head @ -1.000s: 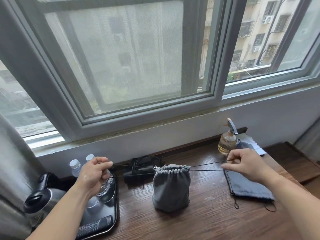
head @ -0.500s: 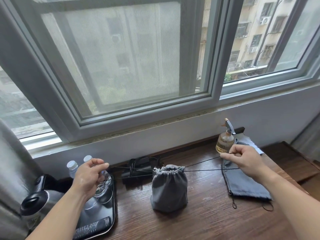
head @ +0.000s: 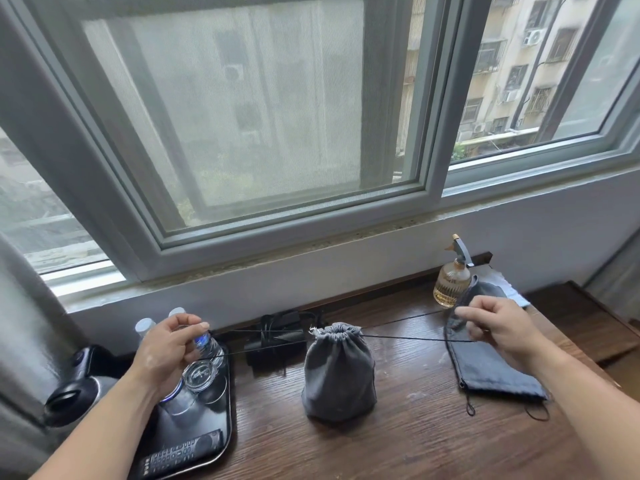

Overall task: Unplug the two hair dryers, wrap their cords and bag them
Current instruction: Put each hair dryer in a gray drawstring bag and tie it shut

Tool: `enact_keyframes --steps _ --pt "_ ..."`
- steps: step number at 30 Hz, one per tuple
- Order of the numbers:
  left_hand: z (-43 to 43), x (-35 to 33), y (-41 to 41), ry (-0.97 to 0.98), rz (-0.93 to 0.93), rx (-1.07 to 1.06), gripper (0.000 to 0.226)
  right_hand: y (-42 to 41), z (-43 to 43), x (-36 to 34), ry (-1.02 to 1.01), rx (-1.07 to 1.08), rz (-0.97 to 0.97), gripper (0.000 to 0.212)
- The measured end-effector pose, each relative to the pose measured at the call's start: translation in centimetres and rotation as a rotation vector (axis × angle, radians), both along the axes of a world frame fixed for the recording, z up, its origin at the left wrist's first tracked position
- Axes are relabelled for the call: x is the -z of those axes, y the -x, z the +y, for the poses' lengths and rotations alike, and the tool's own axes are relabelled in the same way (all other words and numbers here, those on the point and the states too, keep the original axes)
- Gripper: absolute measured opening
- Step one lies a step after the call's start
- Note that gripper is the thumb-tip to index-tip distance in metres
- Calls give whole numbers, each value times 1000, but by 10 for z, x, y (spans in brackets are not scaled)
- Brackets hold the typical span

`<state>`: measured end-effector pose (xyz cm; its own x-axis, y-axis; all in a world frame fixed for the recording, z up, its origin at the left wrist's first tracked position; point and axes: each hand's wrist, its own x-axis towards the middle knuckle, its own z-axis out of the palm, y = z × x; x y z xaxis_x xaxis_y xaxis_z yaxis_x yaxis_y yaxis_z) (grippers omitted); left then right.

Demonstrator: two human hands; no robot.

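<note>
Black drawstring [head: 415, 338], thin, pinched at both ends. The fingers [head: 192, 328] of the left hand [head: 166, 355] were curled and nipping the left run. The fingers [head: 467, 311] of the right hand [head: 502, 332] were curled likewise on the right run. Both runs were drawn out sideways, near taut.

Grey pouch [head: 339, 375], cloth, upright on the counter [head: 398, 445] between the hands. Its mouth was gathered into a tight pucker. No dryer showed; one was judged to sit inside, from the full, rounded body.

Change noted: little. Compared with a second before, the mouth was as tightly puckered and the hands stood as wide. The left hand had sunk slightly, its string running lower. Judgement: the cinch had reached its end, so the first dryer counted as bagged and the string could be let go.

Second grey pouch [head: 491, 370], flat and apparently unfilled, lay on the counter below the right hand, its loops trailing at the near edge. It was judged to await the second dryer.

Black bundle [head: 277, 337], cords among it, at the far wall behind the upright pouch. Whether it was the second dryer could not be told.

Also present:
- amber spray bottle [head: 450, 284], far right
- black tray [head: 211, 424], near left, carrying water bottles [head: 207, 342], glassware [head: 201, 374] and a remote [head: 183, 452]
- kettle [head: 69, 398], left edge
</note>
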<state>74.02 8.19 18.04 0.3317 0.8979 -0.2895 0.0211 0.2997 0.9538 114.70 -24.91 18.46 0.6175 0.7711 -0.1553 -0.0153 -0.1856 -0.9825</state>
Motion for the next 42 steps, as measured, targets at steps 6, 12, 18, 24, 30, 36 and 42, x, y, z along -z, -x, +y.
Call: enact_keyframes --steps 6,12,18,24,30,36,42 --pt "1 7 -1 -16 53 -27 24 6 3 4 20 91 -14 61" --pt "2 3 2 -70 110 -21 27 -7 -3 -4 237 24 -704 58" --pt "7 4 6 -62 143 -18 24 -8 -4 9 301 -15 -860 59" --pt "-2 42 6 -11 317 85 11 -2 -1 43 363 -76 -721 47" --pt "-21 51 -3 -151 498 286 23 16 3 66 515 -176 -658 38" --pt "-38 46 -6 -123 558 369 29 40 16 59 628 -343 -481 52" --pt "-76 35 -9 -215 596 502 18 55 32 54 707 -478 -451 61"
